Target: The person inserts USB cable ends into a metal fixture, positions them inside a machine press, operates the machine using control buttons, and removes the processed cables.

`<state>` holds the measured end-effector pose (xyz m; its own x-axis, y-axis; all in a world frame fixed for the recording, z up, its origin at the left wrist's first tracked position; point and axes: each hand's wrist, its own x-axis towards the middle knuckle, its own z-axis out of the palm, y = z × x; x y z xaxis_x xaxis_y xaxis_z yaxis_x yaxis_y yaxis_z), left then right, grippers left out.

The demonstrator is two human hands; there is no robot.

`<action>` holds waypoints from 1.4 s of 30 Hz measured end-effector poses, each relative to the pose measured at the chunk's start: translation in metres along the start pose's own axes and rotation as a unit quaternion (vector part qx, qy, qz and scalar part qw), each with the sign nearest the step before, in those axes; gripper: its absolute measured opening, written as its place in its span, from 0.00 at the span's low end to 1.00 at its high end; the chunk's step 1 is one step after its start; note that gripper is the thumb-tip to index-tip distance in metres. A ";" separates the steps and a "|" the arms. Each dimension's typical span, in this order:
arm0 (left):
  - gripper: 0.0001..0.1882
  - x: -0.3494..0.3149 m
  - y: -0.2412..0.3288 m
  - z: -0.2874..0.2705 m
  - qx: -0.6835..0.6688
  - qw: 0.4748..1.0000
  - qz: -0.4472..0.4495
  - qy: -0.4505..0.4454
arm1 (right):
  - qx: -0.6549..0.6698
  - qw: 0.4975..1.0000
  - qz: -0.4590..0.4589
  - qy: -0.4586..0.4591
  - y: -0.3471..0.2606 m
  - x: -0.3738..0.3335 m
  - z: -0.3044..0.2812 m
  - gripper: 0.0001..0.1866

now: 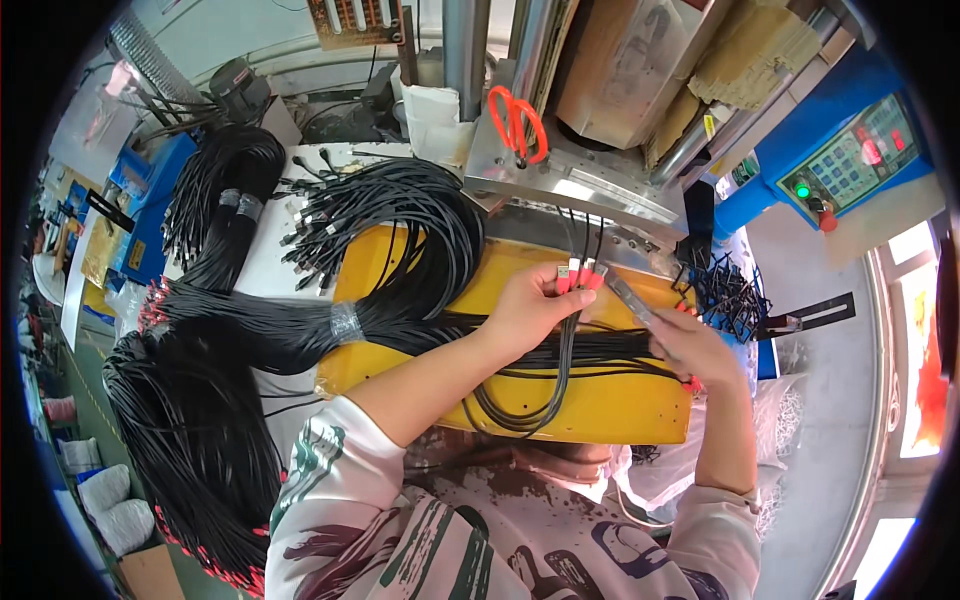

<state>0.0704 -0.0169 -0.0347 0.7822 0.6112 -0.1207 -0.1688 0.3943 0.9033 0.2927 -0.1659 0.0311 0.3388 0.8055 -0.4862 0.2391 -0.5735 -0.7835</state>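
Observation:
My left hand (532,305) is closed on several black cables (567,350) whose red and metal USB plugs (572,274) stick up past the fingertips. The held cables loop down over a yellow board (650,415). Just right of the plugs, my right hand (698,345) grips a flat grey metal strip (628,298), its tip close to the plugs; I cannot tell the tool's kind. Beneath both hands a thick bundle of black cables (610,348) runs across the board, with red ends by my right hand.
A machine's metal plate (570,185) stands behind the board, with red-handled scissors (517,125) on it. Taped cable bundles (345,322) and a large black cable heap (190,440) lie left. Short black cable pieces (728,295) and a blue control panel (850,160) are right.

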 end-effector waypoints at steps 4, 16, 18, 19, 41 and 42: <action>0.10 -0.005 -0.003 0.012 -0.010 0.999 -0.025 -0.043 | 0.227 0.970 -0.077 -0.036 -0.003 -0.003 0.005 0.19; 0.09 -0.004 -0.018 0.017 -0.014 1.000 0.015 0.017 | 0.110 0.957 -0.242 0.120 -0.003 0.029 0.072 0.23; 0.09 -0.005 -0.013 0.010 0.012 1.000 -0.010 0.020 | 0.142 0.960 -0.212 0.118 -0.002 0.031 0.069 0.23; 0.09 -0.004 -0.011 0.007 0.026 0.999 -0.023 0.021 | 0.084 0.949 -0.268 0.141 -0.004 0.035 0.067 0.24; 0.13 0.002 -0.003 -0.006 0.065 0.997 -0.019 -0.021 | -0.165 0.913 -0.333 0.169 -0.001 0.030 0.064 0.25; 0.14 0.003 -0.003 -0.004 0.049 0.998 -0.023 -0.016 | -0.164 0.913 -0.334 0.167 -0.001 0.030 0.064 0.25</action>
<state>0.0703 -0.0135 -0.0394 0.8062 0.5720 -0.1509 -0.0739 0.3505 0.9336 0.2442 -0.1318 -0.0076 0.2634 0.9325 0.2471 0.7348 -0.0279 -0.6777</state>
